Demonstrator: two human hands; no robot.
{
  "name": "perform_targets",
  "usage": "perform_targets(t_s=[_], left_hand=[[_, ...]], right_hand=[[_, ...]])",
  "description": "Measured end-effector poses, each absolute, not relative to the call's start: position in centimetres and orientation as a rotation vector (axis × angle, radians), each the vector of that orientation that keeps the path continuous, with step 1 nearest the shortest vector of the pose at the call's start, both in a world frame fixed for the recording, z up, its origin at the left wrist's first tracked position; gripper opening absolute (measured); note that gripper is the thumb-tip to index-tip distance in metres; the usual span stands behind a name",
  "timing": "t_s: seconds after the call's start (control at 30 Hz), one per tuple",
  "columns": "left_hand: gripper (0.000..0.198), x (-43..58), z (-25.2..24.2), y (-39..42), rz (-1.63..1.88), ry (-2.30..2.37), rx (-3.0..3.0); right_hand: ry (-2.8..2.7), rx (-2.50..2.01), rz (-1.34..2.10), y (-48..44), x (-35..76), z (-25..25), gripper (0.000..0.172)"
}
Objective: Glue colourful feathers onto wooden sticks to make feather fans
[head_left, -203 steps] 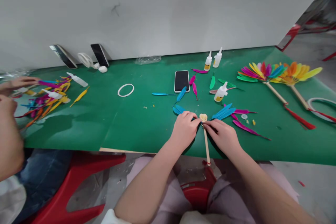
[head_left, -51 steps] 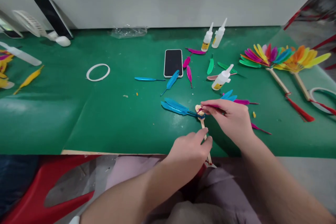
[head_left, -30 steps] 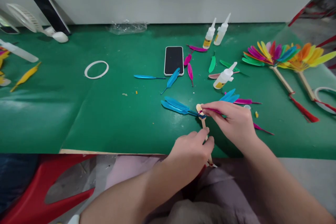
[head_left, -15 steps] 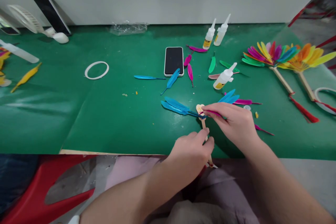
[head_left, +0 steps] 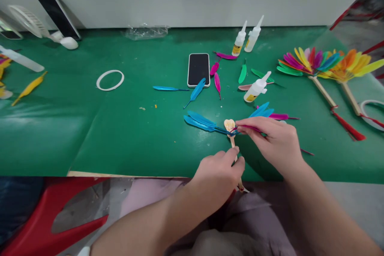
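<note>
My left hand (head_left: 220, 172) is closed around the lower part of a thin wooden stick (head_left: 233, 142) at the near table edge. The stick ends in a small heart-shaped wooden head (head_left: 229, 124). Blue feathers (head_left: 200, 121) fan out to the left of that head, and more blue feathers (head_left: 261, 110) lie to its right. My right hand (head_left: 276, 142) pinches a magenta feather (head_left: 247, 127) and holds its quill end against the head.
On the green table cover (head_left: 135, 128) lie a phone (head_left: 198, 69), loose blue, magenta and green feathers, three glue bottles (head_left: 255, 89), a white ring (head_left: 110, 80) and two finished feather fans (head_left: 324, 66) at right. More phones and a small fan lean on the back wall.
My left hand left the heart head and slid down to grip the stick. My right hand picked up a magenta feather, brought it to the head, and has just shifted slightly right.
</note>
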State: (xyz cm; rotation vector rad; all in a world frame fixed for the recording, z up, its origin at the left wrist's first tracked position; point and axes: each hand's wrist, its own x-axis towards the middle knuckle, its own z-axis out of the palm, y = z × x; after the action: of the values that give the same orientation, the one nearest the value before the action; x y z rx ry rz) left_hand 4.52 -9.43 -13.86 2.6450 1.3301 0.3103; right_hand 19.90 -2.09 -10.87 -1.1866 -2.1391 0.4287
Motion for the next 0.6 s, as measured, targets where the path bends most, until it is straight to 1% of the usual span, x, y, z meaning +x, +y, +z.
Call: perform_targets(t_s=[0.3,0.47,0.6], left_hand=[[0.023,4.60,-13.87,-9.47,0.323,1.342,2.638],[0.024,4.50,-13.90,-9.46,0.343,1.347,2.646],[0.023,4.54,-13.86,-9.39,0.336,1.351,2.645]], right_hand=[[-2.163,-1.130,0.445,-2.23,19.22,-11.20,0.018],[-2.202,-1.128,0.410,-2.29,19.44,-11.32,0.023],[-2.211,-1.132,0.375,-2.31,19.69,-11.35,0.023]])
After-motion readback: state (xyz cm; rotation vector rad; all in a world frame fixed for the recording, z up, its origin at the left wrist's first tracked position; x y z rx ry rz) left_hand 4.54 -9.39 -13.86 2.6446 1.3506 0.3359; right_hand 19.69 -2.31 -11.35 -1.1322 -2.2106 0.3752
